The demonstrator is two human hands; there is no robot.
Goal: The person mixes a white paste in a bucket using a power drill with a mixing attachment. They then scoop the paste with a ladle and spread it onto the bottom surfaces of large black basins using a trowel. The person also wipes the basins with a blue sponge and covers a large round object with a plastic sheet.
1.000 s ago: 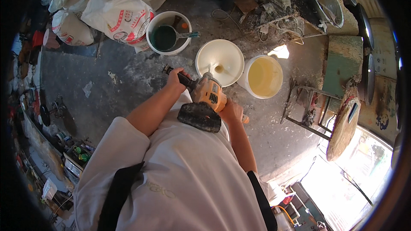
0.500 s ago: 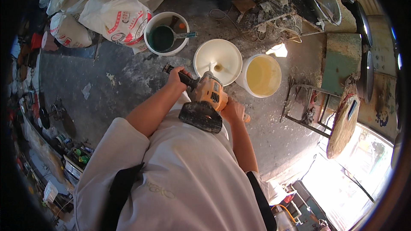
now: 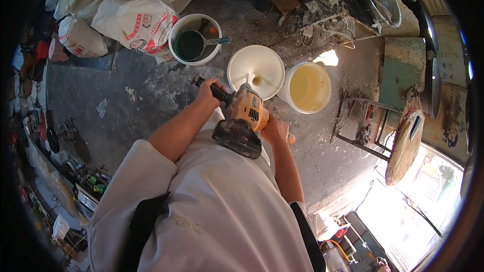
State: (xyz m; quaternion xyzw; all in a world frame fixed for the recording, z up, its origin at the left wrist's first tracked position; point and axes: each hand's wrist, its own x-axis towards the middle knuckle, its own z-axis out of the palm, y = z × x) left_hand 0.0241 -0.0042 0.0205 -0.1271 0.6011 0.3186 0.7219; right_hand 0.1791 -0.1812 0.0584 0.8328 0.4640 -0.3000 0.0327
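Observation:
An orange and black mixing drill [image 3: 247,109] is held in front of my waist, its dusty black battery block [image 3: 237,138] toward me. My left hand [image 3: 208,93] is wrapped round its black side handle. My right hand [image 3: 275,129] closes round the orange grip on the other side. From the tool's front a pale shaft [image 3: 249,78] reaches down into a white bucket [image 3: 230,81] of cream-coloured liquid [image 3: 259,63]. A funnel-shaped hollow shows in that liquid beside the shaft. The shaft's lower end is hidden under the surface.
Right of it stands a bucket [image 3: 326,73] of yellowish liquid. A bucket [image 3: 216,21] with dark green liquid and a long-handled dipper [image 3: 217,41] is at the far left, beside printed white sacks [image 3: 132,22]. A metal frame [image 3: 360,143] stands at the right.
Both hands keep their hold on the drill, and its shaft stays in the cream liquid. The whole view has shifted very slightly.

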